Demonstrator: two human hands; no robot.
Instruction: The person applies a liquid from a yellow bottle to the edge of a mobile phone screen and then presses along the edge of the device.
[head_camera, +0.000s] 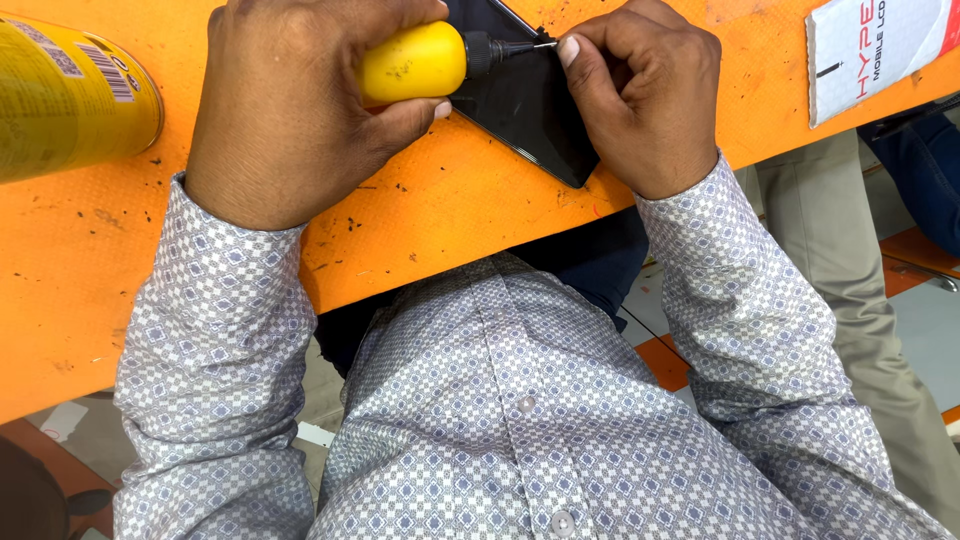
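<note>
A yellow screwdriver (415, 62) with a black collar is seen in the left hand (290, 110). A black phone (530, 100) lies under both hands on an orange, black-speckled table (430, 220). Sleeves are patterned white with grey-blue diamonds.

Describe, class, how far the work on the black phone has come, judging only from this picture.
Done: the black phone lies flat on the orange mat; whether any screw is out cannot be seen. In hand: the left hand grips a yellow-handled screwdriver, and the right hand steadies its tip at the phone's edge. Left: the phone looks closed, so opening it remains.
</note>
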